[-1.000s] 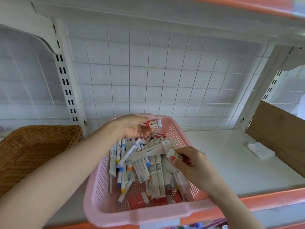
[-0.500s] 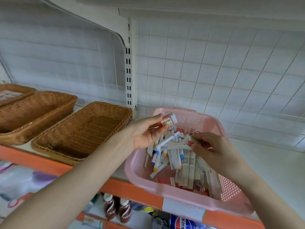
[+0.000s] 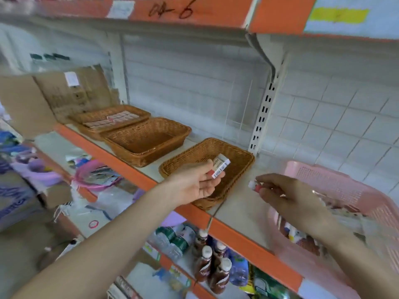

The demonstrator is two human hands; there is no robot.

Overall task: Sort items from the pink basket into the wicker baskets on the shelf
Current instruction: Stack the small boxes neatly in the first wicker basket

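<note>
A: Since the head view is the only one here, where do the hands stand in it?

B: The left hand (image 3: 195, 182) hovers over the nearest wicker basket (image 3: 239, 162), thumb and fingers pinching a small boxed eraser (image 3: 220, 167) with its barcode facing up. The right hand (image 3: 289, 197) hangs just left of the pink basket (image 3: 336, 180), fingertips pinching a small red-and-white piece (image 3: 253, 185). It is too blurred for me to name.

A: And the pink basket itself?

B: It sits on the shelf (image 3: 239, 210) at the right, near the nearest wicker basket with a strip of bare shelf between them. More items lie inside, smeared by blur.

A: So how should the eraser go in?

B: First pick the right basket. The far wicker basket (image 3: 108, 117) holds rows of small flat packs, and I cannot tell whether they match. The middle wicker basket (image 3: 149, 141) lies between. Once that is settled, I would lower the hand below the rim, lay the eraser flat, then part the fingers rather than let it fall from above. The right hand's piece is best placed separately afterwards.
</note>
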